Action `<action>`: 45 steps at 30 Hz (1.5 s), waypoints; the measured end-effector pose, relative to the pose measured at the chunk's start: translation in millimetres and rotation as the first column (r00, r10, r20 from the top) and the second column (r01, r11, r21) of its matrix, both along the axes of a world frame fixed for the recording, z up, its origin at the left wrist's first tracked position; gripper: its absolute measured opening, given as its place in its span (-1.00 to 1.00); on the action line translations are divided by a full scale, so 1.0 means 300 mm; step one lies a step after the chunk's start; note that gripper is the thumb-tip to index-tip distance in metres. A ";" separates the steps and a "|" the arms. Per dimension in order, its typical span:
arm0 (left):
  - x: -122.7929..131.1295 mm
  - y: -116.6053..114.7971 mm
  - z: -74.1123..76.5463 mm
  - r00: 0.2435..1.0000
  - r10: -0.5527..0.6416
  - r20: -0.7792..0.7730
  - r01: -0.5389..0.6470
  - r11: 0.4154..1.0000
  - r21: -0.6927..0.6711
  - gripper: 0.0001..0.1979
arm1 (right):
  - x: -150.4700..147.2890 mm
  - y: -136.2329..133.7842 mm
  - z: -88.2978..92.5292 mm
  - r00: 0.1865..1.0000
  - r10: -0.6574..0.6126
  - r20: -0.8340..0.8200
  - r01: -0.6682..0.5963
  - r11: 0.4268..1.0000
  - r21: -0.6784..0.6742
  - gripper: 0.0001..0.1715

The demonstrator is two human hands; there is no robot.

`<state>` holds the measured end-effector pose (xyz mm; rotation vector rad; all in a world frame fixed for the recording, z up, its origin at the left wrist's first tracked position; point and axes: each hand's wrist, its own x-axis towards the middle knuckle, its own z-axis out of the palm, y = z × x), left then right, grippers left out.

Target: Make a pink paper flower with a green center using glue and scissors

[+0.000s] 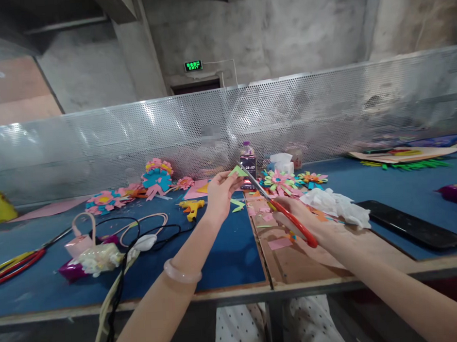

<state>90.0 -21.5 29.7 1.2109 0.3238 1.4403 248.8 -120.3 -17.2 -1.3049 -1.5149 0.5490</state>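
My left hand [221, 192] pinches a small piece of light green paper [238, 171] above the middle of the table. My right hand [293, 213] grips scissors [295, 222] with red and yellow handles, their blades pointing up and left toward the green paper. Whether the blades touch the paper I cannot tell. Below my hands lie cut green strips [237, 205] and pink paper scraps [280, 243]. A phone [248, 164] showing a timer stands upright just behind the paper, against a bottle with a purple cap [246, 146].
A yellow glue gun [192, 209] lies left of my hands, among cords [142, 243]. Paper flowers [157, 178] stand at the back. On the right are crumpled white tissue [337, 208] and a black phone [412, 225]. Another pair of scissors [21, 263] lies far left.
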 end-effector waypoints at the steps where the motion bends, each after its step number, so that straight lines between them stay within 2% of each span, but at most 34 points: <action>1: 0.001 -0.001 -0.001 1.000 0.000 -0.008 0.000 1.000 0.003 -0.75 | 0.003 -0.001 -0.002 1.000 0.014 0.007 -0.014 1.000 0.004 -0.93; 6: -0.001 0.001 -0.003 0.999 0.018 -0.031 -0.017 1.000 0.014 -0.76 | 0.014 0.004 -0.011 0.998 0.043 0.052 -0.043 0.999 0.003 -0.91; 14: -0.007 -0.008 0.009 0.996 0.033 -0.084 -0.033 0.999 0.004 -0.78 | 0.021 0.014 -0.019 0.993 0.014 0.117 -0.017 1.000 0.022 -0.87; 18: -0.005 -0.012 0.012 0.994 0.037 -0.101 -0.038 0.999 -0.008 -0.78 | 0.020 -0.008 -0.004 0.982 -0.013 0.186 0.009 1.000 0.021 -0.92; 27: 0.002 0.004 0.002 0.995 0.005 -0.102 -0.006 1.000 -0.012 -0.80 | 0.027 -0.012 -0.005 0.960 -0.055 0.274 0.054 0.998 0.010 -0.92; 38: 0.007 0.009 -0.004 0.992 -0.050 -0.112 0.043 0.997 -0.064 -0.79 | 0.029 -0.026 -0.013 0.948 -0.105 0.299 0.112 0.994 -0.008 -0.90; 45: 0.052 0.010 -0.014 0.984 -0.113 -0.137 0.096 0.988 -0.124 -0.86 | 0.069 -0.046 -0.025 0.923 -0.146 0.357 0.165 0.986 -0.022 -0.82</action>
